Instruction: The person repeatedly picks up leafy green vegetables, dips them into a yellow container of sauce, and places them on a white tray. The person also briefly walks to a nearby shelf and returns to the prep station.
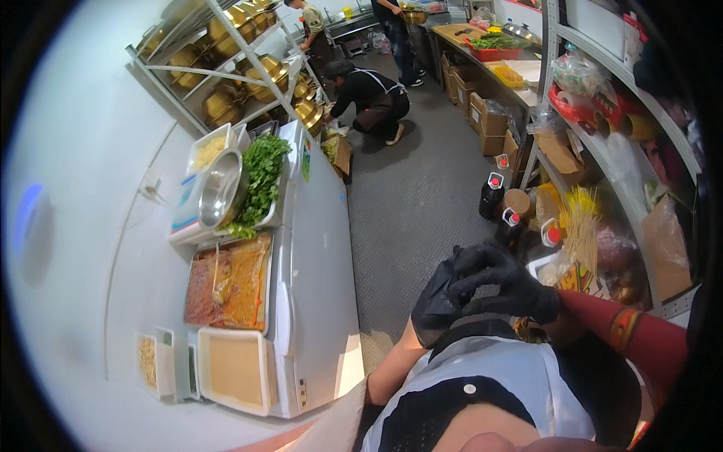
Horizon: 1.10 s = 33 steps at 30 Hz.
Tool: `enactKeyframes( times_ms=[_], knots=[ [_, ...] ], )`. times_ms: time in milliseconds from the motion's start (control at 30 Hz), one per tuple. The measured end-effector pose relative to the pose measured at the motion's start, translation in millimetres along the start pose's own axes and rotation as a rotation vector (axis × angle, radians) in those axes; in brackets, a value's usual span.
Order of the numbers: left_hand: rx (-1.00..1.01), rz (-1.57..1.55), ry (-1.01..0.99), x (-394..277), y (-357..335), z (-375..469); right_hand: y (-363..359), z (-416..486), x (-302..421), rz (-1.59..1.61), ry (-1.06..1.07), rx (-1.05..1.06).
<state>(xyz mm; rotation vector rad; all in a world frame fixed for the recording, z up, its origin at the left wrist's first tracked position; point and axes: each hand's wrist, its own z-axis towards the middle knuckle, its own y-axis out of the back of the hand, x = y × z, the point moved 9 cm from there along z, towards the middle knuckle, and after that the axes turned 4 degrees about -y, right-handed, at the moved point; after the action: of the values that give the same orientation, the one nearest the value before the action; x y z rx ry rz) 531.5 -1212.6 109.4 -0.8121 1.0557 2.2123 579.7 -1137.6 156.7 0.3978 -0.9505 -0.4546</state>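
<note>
Both of my hands wear black gloves and meet in front of my apron. My left hand (436,308) is partly covered by my right, and loose, creased glove material shows on it. My right hand (502,278) lies across it with curved fingers touching the left glove. Whether the fingers pinch the glove is hidden by the overlap. A red sleeve (599,316) covers my right forearm; my left forearm (395,361) is bare. Below the hands is a white and black apron (497,361).
Left, a white chest freezer (319,254) carries a tray of sauces (200,311), a steel bowl (230,195) and leafy greens (262,169). Bottles (492,198) and skewers (580,226) stand right, by a metal shelf (613,152). A person (370,93) crouches ahead; two others stand farther back.
</note>
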Motion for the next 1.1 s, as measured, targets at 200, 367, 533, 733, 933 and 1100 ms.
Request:
enactKeyframes(
  times_ms=[200,367,533,733,933,1100],
  knots=[
    [-0.047,0.011,-0.220,50.8,41.4,84.1,29.0,64.1,-91.3,-0.001,-0.124,0.019],
    [0.088,0.231,-0.278,145.6,60.2,155.4,101.9,58.3,-240.7,0.486,-0.687,-0.792],
    [-0.131,-1.193,0.375,314.8,94.1,216.6,111.9,141.3,-282.5,-0.522,-0.623,-0.590],
    [-0.482,-1.897,0.927,485.7,48.0,241.1,51.7,229.6,-353.4,-0.391,-0.465,-0.324],
    [-0.254,-2.007,0.892,564.2,-0.4,298.3,75.7,258.2,-441.5,-0.429,-0.365,-0.361],
    [-0.251,-2.010,0.883,624.9,-22.3,374.2,134.6,269.1,-536.2,-0.218,-0.491,-0.475]
  ],
)
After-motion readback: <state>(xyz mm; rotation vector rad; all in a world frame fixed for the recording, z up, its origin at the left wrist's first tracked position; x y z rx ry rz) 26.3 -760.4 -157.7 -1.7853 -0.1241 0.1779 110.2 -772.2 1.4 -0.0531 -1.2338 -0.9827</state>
